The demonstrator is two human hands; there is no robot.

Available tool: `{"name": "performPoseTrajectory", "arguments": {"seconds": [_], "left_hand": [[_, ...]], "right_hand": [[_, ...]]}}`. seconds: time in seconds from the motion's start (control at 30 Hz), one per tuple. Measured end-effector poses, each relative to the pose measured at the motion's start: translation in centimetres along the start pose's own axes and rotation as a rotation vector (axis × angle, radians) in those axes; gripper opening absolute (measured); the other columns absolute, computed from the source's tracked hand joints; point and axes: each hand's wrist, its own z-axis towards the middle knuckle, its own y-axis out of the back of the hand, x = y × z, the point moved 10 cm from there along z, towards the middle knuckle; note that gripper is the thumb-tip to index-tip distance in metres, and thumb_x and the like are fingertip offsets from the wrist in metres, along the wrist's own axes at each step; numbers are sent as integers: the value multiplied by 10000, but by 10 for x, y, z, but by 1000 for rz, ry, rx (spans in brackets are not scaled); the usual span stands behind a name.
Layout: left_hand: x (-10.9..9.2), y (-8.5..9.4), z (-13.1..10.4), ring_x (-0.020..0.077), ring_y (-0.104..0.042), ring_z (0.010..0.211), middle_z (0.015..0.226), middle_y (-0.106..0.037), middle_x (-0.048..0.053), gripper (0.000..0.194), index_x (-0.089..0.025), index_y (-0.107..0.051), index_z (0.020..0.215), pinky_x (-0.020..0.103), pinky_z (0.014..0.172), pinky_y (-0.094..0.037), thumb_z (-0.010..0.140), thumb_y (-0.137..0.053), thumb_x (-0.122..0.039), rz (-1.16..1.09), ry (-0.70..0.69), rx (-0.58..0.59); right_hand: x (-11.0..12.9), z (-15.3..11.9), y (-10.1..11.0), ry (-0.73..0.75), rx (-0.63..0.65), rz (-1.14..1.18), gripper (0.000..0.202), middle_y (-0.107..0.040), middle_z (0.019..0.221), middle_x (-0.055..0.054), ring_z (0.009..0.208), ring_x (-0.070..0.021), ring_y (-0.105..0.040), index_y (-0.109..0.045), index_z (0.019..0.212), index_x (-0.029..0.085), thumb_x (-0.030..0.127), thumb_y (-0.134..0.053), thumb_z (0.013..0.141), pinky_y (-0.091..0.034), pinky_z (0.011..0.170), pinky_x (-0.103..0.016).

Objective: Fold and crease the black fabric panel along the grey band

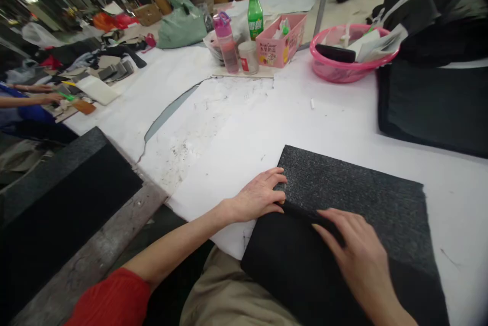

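A dark grey speckled felt-like sheet [354, 183] lies on the white-covered table in front of me. Black fabric [293, 260] covers its near part, with a raised fold running across. My left hand [263, 194] grips the sheet's left edge, fingers bent over it and thumb beside the end of the fold. Along the fold, my right hand [354, 244] pinches the black fabric between thumb and fingers. The near end of the fabric hangs toward my lap, and part of it is hidden under my right hand and forearm.
A pink basin [351, 69] of papers, a pink box [282, 41], a green bottle [254, 13] and a purple-lidded bottle [227, 46] stand at the back. A black padded piece [434, 107] lies right. More black panels [68, 204] are at left. A co-worker's hands [46, 94] work farther left.
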Motion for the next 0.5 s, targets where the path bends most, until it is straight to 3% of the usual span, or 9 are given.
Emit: {"name": "performPoseTrajectory", "arguments": {"seconds": [0.07,0.17,0.3,0.5], "left_hand": [[0,0,0,300,-259,1404,1310,-462,111,178,-171,-647,868,450,1159,-305,866,-654,-349,10,-9,-3],[1,-1,0,300,-267,1399,1310,-460,113,195,-169,-643,865,445,1163,-300,864,-654,-364,11,-24,-16],[7,-1,-1,303,-262,1400,1306,-459,113,247,-175,-642,868,454,1158,-305,851,-658,-421,-8,-20,-35],[15,4,-3,315,-297,1377,1253,-483,136,386,-153,-612,795,442,1142,-328,816,-646,-537,-8,-6,-63]], "right_hand": [[26,18,-24,53,27,20,250,-623,1082,-31,1018,-212,-540,-568,1175,234,351,-552,955,-403,838,-355],[38,29,-42,80,58,32,225,-632,1027,-13,969,-209,-529,-582,1153,240,288,-596,934,-375,807,-361],[31,28,-44,64,56,95,117,-637,927,9,902,-190,-517,-619,1048,247,256,-598,933,-354,772,-351],[28,24,-45,55,34,108,113,-630,907,8,895,-188,-504,-638,1040,258,255,-589,939,-352,764,-343]]}}
